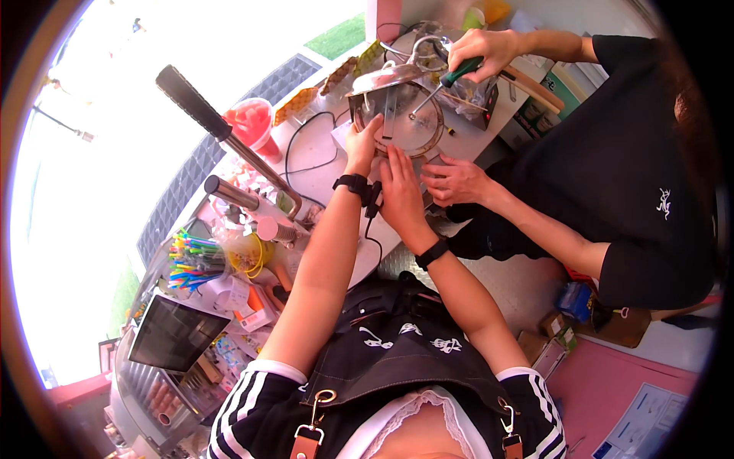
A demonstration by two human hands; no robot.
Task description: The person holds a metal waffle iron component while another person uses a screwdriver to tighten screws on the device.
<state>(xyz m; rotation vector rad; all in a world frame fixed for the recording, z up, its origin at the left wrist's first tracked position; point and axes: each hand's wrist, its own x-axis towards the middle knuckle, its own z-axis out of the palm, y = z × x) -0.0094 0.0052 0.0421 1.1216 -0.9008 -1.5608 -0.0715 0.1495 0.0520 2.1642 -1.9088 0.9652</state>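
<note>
A round, shiny metal housing [419,134] with a flat strip across its inside is propped at the far end of the white counter. My left hand [364,145] grips its left rim, thumb laid over the edge. Against the near rim, the fingers of my right hand [401,183] press close together, steadying it. A co-worker's hand [483,55] holds a green-handled screwdriver [461,73], its shaft reaching into the housing. The co-worker's other hand [456,180] is beside my right hand. Behind the housing is a curved metal part [386,77] with a looped fitting.
A long black-handled lever [195,103] rises at the left, near a clear cup of pink pieces [254,126]. Colourful straws [197,258] and a dark screen [177,333] stand nearer. A black cable [289,149] crosses the counter. The co-worker in black [612,145] stands at the right.
</note>
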